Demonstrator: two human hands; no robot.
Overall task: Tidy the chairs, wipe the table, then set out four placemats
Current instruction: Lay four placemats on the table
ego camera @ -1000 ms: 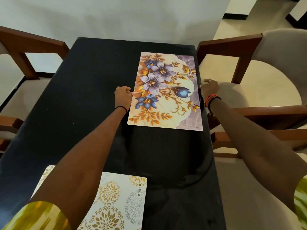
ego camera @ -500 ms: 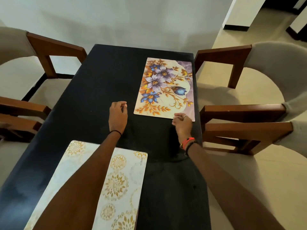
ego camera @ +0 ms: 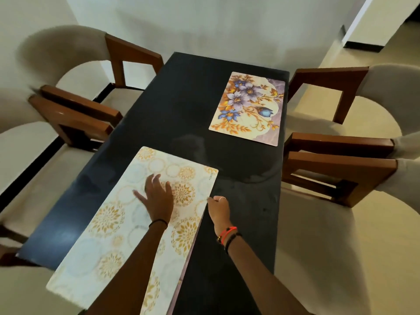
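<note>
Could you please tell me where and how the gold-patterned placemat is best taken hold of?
Probably by its right long edge, from the right. The gold-patterned placemat lies flat on the table, so only an edge can be pinched; the right hand is there, while the left hand lies spread on top.

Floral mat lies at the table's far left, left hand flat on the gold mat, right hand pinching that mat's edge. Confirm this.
Not quite. The head view shows the floral mat at the table's far right. The rest holds: left hand flat on the gold mat, right hand pinching its edge.
</note>
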